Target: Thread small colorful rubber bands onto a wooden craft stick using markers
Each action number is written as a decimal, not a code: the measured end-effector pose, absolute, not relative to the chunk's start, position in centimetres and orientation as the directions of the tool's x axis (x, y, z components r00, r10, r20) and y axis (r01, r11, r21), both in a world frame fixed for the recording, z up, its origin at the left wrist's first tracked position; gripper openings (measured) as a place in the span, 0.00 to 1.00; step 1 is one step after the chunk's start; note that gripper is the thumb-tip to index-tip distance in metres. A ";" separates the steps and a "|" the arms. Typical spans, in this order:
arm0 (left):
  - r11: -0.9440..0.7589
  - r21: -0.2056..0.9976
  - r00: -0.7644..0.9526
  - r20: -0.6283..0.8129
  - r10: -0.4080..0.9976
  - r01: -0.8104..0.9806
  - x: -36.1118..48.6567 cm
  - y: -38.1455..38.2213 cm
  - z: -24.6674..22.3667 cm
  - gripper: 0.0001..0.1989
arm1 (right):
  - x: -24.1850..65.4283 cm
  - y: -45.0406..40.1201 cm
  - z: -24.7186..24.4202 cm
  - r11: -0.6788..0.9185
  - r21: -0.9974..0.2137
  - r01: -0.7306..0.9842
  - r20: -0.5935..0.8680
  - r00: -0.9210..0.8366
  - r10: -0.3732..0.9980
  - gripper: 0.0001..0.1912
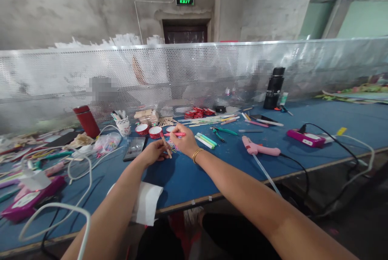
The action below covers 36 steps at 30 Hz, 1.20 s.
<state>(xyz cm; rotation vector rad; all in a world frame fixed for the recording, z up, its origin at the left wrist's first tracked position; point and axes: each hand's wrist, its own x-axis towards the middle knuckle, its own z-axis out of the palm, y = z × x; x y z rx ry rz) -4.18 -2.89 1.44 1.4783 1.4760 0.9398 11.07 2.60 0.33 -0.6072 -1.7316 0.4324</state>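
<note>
Wooden stick [165,144] upright with a tilt, over blue table [184,183]; pinched in left hand [154,153], fingers closed. Pink marker [180,134], near level, gripped in right hand [185,142], tip at stick; contact unclear. Green-capped markers [206,140] just beside right wrist.

The single head-worn view faces forward and down over the tabletop [188,185]. Its wide angle takes in the forearms [236,179], which reach up from the lower edge, and the legs [239,233] beneath. The hands [185,140] are fairly near, just below centre; the mesh screen [189,70] and wall [75,5] stand farther off.
</note>
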 end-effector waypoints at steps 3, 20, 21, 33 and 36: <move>0.036 0.927 0.021 -0.047 0.999 0.373 -4.3 -2.7 1.3 0.18 | 11.0 2.3 0.5 0.800 -0.578 0.162 0.779 -0.183 0.600 0.06; 0.029 0.930 0.021 -0.040 0.999 0.368 -4.5 -2.3 0.9 0.18 | 10.7 2.5 0.2 0.795 -0.580 0.177 0.770 -0.199 0.606 0.06; 0.032 0.930 0.017 -0.041 0.999 0.367 -4.4 -2.3 0.9 0.18 | 10.7 2.5 0.2 0.793 -0.582 0.180 0.769 -0.197 0.608 0.06; 0.040 0.925 0.015 -0.049 0.999 0.379 -4.2 -2.7 1.4 0.19 | 10.9 2.8 0.2 0.793 -0.579 0.188 0.777 -0.166 0.607 0.05; 0.038 0.919 0.011 -0.046 0.999 0.392 -4.2 -2.8 1.4 0.19 | 11.0 2.9 0.2 0.791 -0.583 0.186 0.777 -0.157 0.609 0.06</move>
